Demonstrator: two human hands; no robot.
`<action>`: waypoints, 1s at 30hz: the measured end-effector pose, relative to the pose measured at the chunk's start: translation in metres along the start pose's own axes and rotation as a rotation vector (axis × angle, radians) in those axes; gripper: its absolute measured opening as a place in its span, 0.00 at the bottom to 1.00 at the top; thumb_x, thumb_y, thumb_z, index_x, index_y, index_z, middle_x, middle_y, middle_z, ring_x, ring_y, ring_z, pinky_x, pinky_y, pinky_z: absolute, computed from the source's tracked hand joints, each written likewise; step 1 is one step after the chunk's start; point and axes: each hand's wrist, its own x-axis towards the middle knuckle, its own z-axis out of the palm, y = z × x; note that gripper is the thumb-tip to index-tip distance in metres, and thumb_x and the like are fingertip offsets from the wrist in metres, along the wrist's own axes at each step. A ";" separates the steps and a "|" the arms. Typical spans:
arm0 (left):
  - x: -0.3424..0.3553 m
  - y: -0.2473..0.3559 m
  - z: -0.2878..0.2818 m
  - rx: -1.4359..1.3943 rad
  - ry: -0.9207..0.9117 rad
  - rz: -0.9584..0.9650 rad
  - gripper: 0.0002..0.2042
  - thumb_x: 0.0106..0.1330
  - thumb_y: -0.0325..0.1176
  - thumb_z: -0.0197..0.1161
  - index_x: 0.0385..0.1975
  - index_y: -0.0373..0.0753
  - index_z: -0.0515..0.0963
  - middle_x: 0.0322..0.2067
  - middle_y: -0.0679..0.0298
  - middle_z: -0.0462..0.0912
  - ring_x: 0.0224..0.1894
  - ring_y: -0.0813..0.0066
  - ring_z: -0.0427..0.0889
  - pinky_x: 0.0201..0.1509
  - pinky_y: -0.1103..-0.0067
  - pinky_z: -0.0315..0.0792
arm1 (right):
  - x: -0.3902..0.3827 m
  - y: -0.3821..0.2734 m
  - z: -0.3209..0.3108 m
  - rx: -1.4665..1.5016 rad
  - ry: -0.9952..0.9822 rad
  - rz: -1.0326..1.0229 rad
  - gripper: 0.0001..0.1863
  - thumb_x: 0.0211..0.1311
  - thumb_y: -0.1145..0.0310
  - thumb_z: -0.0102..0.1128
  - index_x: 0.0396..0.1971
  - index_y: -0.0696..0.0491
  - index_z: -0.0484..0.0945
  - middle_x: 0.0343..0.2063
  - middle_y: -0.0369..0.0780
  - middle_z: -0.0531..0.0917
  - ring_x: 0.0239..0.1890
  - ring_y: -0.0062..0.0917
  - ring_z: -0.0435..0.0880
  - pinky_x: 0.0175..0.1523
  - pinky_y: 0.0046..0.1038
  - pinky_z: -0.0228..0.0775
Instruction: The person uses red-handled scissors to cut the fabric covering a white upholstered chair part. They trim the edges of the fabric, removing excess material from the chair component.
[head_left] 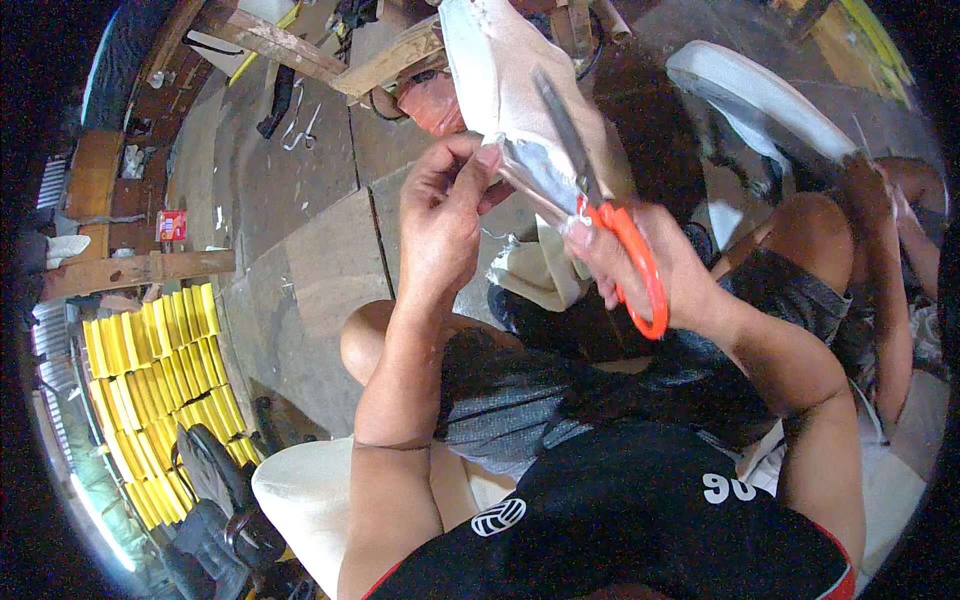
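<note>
Head view: the left hand (440, 215) pinches the lower edge of a white fabric piece (500, 70), raised above the knees, while the right hand (640, 265) grips orange-handled scissors (600, 200), blades against the cloth. The fabric's top runs out of frame; stacked yellow pieces (165, 390) lie left.

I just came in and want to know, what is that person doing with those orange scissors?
A seated person is cutting a piece of white material. The left hand pinches its lower edge, held up in front of them. The right hand works scissors with orange handles, the blades lying against the white piece. Rows of yellow pieces are stacked on the floor to the left, and another person's arm shows at the right.
</note>
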 end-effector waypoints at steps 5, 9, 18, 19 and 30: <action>0.002 -0.006 -0.002 -0.038 -0.009 -0.010 0.05 0.71 0.31 0.60 0.39 0.36 0.77 0.35 0.66 0.81 0.37 0.79 0.79 0.45 0.75 0.79 | -0.002 0.016 0.010 -0.165 -0.024 -0.163 0.24 0.72 0.54 0.54 0.22 0.58 0.74 0.14 0.37 0.69 0.20 0.21 0.68 0.28 0.33 0.63; 0.004 -0.008 -0.005 -0.027 -0.030 -0.009 0.04 0.70 0.30 0.60 0.40 0.38 0.77 0.38 0.64 0.82 0.42 0.72 0.81 0.48 0.67 0.80 | -0.001 0.015 0.008 -0.207 -0.033 -0.145 0.25 0.73 0.53 0.52 0.24 0.61 0.73 0.16 0.44 0.70 0.22 0.26 0.69 0.32 0.37 0.65; -0.001 -0.006 0.001 -0.039 -0.032 0.002 0.03 0.71 0.30 0.59 0.39 0.40 0.77 0.39 0.67 0.82 0.43 0.75 0.80 0.50 0.68 0.77 | 0.005 0.020 0.009 -0.270 -0.025 -0.168 0.31 0.73 0.47 0.49 0.20 0.61 0.73 0.13 0.43 0.67 0.20 0.26 0.65 0.30 0.38 0.64; -0.002 -0.006 0.001 -0.052 -0.037 0.002 0.03 0.71 0.30 0.59 0.39 0.40 0.77 0.39 0.67 0.82 0.43 0.75 0.80 0.50 0.69 0.77 | 0.005 0.020 0.009 -0.266 -0.028 -0.160 0.31 0.73 0.47 0.49 0.20 0.61 0.73 0.13 0.43 0.67 0.20 0.26 0.65 0.30 0.37 0.64; -0.003 -0.005 0.002 -0.039 -0.029 0.000 0.03 0.71 0.32 0.61 0.38 0.41 0.77 0.38 0.68 0.81 0.41 0.76 0.80 0.48 0.69 0.78 | 0.008 0.021 0.012 -0.245 0.018 -0.151 0.28 0.71 0.49 0.53 0.23 0.62 0.74 0.14 0.41 0.70 0.22 0.24 0.67 0.33 0.36 0.67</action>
